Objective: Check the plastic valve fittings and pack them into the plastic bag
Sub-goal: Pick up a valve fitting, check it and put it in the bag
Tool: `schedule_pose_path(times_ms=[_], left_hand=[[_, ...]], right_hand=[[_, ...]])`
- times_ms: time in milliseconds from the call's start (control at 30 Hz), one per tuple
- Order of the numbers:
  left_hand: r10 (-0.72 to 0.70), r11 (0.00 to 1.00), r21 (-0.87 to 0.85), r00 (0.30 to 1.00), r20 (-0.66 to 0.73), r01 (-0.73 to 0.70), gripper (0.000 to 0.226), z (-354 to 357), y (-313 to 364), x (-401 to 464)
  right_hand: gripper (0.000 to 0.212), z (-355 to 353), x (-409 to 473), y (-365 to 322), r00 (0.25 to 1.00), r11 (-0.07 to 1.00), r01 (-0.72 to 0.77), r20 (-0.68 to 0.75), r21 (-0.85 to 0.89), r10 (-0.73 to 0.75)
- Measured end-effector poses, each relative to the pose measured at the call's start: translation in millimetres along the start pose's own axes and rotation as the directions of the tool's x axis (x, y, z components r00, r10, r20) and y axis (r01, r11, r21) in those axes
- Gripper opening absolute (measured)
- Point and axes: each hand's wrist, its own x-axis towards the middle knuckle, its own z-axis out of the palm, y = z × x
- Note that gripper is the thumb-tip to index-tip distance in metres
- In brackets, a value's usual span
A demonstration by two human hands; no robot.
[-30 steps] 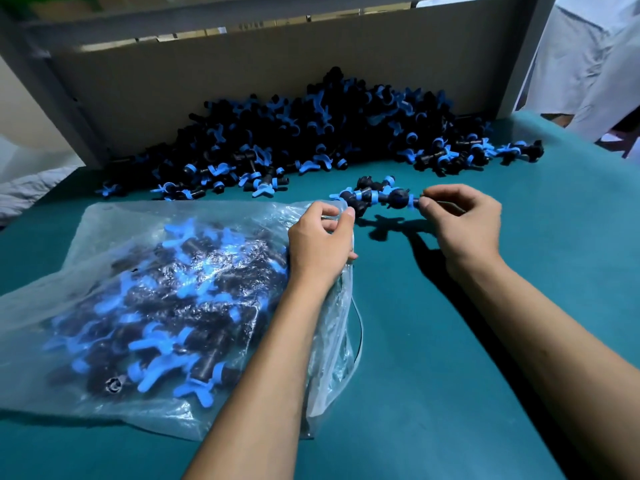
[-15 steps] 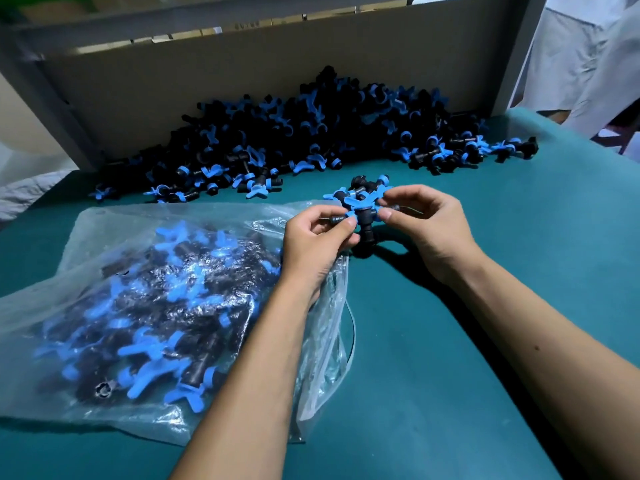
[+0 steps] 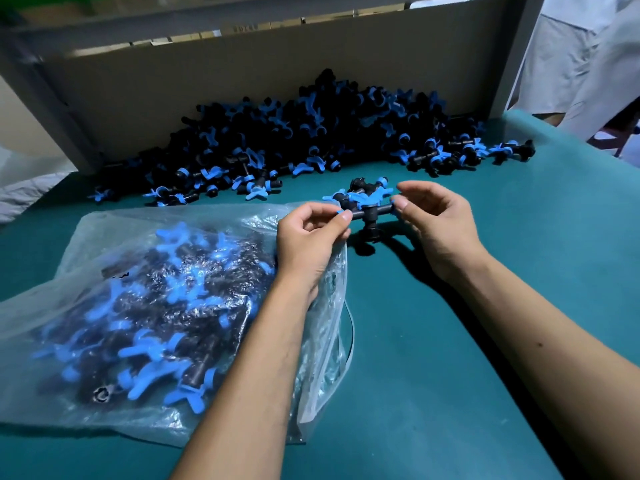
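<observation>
Work surface: table [image 3: 485, 375] w/ teal-green mat, covers most of view, edge visible far right. Rear: beige board [image 3: 242, 74] standing upright along back of table, held in grey metal frame; grey upright post [image 3: 512, 53] at right end, 2nd slanted grey member at left. Gaps above board show light strips behind, detail unclear. Top right, beyond table: person in white garment [image 3: 581, 57], partly in frame. Far left, off table edge: pale crumpled sheeting [image 3: 24, 188], type n/k. Lighting: dim overall, hard shadows falling on mat.
</observation>
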Motion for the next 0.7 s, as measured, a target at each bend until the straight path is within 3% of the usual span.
schedule_pose_path(times_ms=[100, 167, 267, 367, 433, 500, 533, 600, 633, 700], left_hand=[[0.001, 1.000, -0.016, 0.996, -0.084, -0.003, 0.011, 3.4, 1.9, -2.1], [0.016, 0.999, -0.029, 0.992, -0.124, -0.019, 0.013, 5.4, 3.7, -2.2], [0.034, 0.999, -0.016, 0.993, -0.111, -0.036, 0.015, 10.8, 4.5, -3.0], [0.063, 0.998, 0.036, 0.995, -0.075, -0.061, 0.019, 18.2, 5.3, -7.2], [0.168, 0.962, 0.228, 0.984, -0.054, -0.152, 0.025, 20.3, 6.8, -8.7], [0.302, 0.773, 0.579, 0.953, 0.023, -0.259, 0.039, 18.6, 9.5, -9.0], [0.336, 0.595, 0.755, 0.939, 0.081, -0.278, 0.049, 16.5, 11.6, -9.1], [0.314, 0.289, 0.926, 0.938, 0.149, -0.244, 0.063, 12.9, 16.3, -9.0], [0.291, 0.221, 0.950, 0.945, 0.152, -0.221, 0.063, 11.5, 18.7, -8.7], [0.252, 0.207, 0.960, 0.958, 0.135, -0.190, 0.055, 8.0, 24.5, -6.8]], right_hand=[[0.022, 4.0, -3.0, 2.0, 0.997, 0.987, 0.056, -0.049, -0.152, -0.064], [0.023, 10.5, -8.2, 0.4, 0.995, 0.956, 0.105, 0.025, -0.273, -0.102], [0.027, 17.8, -14.6, -3.6, 0.976, 0.883, 0.193, 0.180, -0.428, -0.126], [0.024, 19.0, -14.9, -4.9, 0.971, 0.816, 0.238, 0.150, -0.527, -0.186], [0.014, 20.8, -14.8, -5.8, 0.992, 0.907, 0.128, 0.074, -0.401, -0.106], [0.005, 23.8, -14.5, -9.1, 0.997, 0.995, -0.082, 0.005, -0.047, 0.083], [0.007, 24.9, -14.1, -12.2, 0.979, 0.966, -0.199, 0.002, 0.163, 0.202], [0.013, 23.3, -13.0, -18.3, 0.919, 0.805, -0.375, 0.066, 0.460, 0.390], [0.017, 21.7, -12.4, -20.9, 0.895, 0.734, -0.416, 0.099, 0.537, 0.434], [0.020, 19.4, -11.0, -22.9, 0.878, 0.666, -0.437, 0.126, 0.605, 0.461]])
